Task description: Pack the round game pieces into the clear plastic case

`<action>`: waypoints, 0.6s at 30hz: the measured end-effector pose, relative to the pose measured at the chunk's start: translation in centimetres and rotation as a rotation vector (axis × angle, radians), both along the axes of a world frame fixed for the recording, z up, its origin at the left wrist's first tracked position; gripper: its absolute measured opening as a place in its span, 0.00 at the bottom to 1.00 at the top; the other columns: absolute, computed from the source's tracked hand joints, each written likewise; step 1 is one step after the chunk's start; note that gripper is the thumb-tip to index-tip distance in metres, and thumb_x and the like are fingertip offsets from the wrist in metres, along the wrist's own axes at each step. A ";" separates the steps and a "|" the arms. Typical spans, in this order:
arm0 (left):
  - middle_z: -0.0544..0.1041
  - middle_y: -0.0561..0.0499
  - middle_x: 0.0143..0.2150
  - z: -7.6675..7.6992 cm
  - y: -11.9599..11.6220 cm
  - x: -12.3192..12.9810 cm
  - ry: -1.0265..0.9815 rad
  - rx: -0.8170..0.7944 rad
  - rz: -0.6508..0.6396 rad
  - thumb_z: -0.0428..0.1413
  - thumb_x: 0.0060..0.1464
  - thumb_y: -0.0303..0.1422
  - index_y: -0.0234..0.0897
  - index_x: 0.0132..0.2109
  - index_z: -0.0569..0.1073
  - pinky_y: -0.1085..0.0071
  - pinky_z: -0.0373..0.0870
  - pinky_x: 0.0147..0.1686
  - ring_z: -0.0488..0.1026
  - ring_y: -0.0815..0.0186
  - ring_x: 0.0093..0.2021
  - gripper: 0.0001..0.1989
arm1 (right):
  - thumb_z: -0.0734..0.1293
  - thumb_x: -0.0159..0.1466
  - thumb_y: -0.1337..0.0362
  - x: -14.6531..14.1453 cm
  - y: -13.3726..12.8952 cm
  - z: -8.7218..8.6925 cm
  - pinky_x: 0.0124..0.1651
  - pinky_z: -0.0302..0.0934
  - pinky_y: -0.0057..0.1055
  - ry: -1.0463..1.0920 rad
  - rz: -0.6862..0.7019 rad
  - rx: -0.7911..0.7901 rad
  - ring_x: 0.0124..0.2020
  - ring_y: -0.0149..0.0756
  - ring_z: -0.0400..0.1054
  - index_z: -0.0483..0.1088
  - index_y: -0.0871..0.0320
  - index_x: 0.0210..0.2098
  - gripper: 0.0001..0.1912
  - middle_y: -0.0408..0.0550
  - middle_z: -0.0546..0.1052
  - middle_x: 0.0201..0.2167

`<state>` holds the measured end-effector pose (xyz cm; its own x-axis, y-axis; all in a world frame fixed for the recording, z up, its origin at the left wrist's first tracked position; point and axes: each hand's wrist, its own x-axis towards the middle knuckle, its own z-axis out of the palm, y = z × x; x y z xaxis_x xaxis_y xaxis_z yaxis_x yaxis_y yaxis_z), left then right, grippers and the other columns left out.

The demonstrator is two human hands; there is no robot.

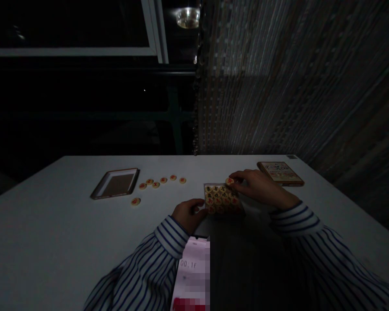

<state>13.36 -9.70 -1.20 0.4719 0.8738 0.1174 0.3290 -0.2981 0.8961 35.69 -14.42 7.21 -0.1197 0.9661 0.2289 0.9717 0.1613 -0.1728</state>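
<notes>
A small clear-looking tray lies on the table in front of me, filled with rows of round xiangqi pieces, some with black characters and some with red. My left hand grips the tray's left edge between thumb and fingers. At the far right corner, my right hand pinches one red-marked xiangqi piece just over the tray's rim. Several loose red-marked xiangqi pieces are scattered left of the tray, and a single xiangqi piece sits nearer to me.
On the left of the white table stands an open shallow box. A printed box lid lies at the right. A lit phone showing a timer is below my left wrist. Beaded strands hang behind the table.
</notes>
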 end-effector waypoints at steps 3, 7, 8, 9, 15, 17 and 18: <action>0.75 0.48 0.26 0.0 0.0 0.0 0.020 0.014 -0.013 0.56 0.40 0.35 0.35 0.36 0.76 0.74 0.63 0.23 0.68 0.68 0.24 0.14 | 0.58 0.59 0.56 0.4 0.1 -0.3 0.37 0.57 0.31 -0.005 -0.001 -0.036 0.35 0.38 0.69 0.70 0.56 0.41 0.17 0.48 0.76 0.34; 0.76 0.48 0.26 0.2 -0.1 0.0 0.013 0.022 -0.006 0.56 0.40 0.35 0.35 0.35 0.76 0.74 0.63 0.23 0.68 0.68 0.24 0.13 | 0.58 0.59 0.56 0.8 0.0 -0.6 0.35 0.57 0.30 -0.019 0.012 -0.088 0.34 0.37 0.69 0.70 0.55 0.40 0.16 0.48 0.76 0.33; 0.76 0.48 0.26 0.2 -0.1 0.0 0.015 0.028 -0.011 0.56 0.40 0.35 0.36 0.35 0.76 0.74 0.63 0.23 0.68 0.68 0.24 0.13 | 0.57 0.59 0.56 0.9 0.0 -0.7 0.35 0.57 0.29 -0.027 0.012 -0.099 0.34 0.37 0.69 0.71 0.56 0.40 0.16 0.49 0.76 0.33; 0.75 0.49 0.26 0.3 -0.1 0.0 0.019 0.035 -0.016 0.56 0.40 0.35 0.36 0.35 0.76 0.74 0.63 0.23 0.68 0.68 0.24 0.13 | 0.57 0.59 0.56 1.0 0.0 -0.8 0.35 0.57 0.29 -0.035 0.009 -0.109 0.34 0.38 0.69 0.71 0.56 0.40 0.16 0.49 0.76 0.33; 0.74 0.49 0.25 -0.1 0.1 -0.1 0.116 0.074 -0.048 0.55 0.43 0.37 0.34 0.39 0.75 0.73 0.64 0.25 0.69 0.66 0.27 0.16 | 0.57 0.59 0.55 1.4 0.3 -1.5 0.38 0.57 0.29 -0.080 0.017 -0.175 0.37 0.38 0.68 0.71 0.56 0.40 0.17 0.50 0.76 0.35; 0.75 0.48 0.26 -0.3 0.3 -0.1 0.162 0.090 -0.068 0.54 0.44 0.37 0.33 0.41 0.74 0.72 0.65 0.27 0.70 0.66 0.29 0.17 | 0.57 0.59 0.55 1.5 0.4 -1.6 0.39 0.57 0.29 -0.089 0.026 -0.197 0.38 0.39 0.68 0.72 0.56 0.40 0.18 0.50 0.75 0.36; 0.75 0.48 0.27 -0.3 0.3 -0.1 0.178 0.095 -0.076 0.54 0.44 0.38 0.33 0.42 0.74 0.72 0.65 0.28 0.70 0.66 0.29 0.18 | 0.57 0.59 0.55 1.5 0.4 -1.6 0.39 0.57 0.30 -0.090 0.031 -0.203 0.38 0.39 0.67 0.71 0.56 0.40 0.18 0.50 0.75 0.36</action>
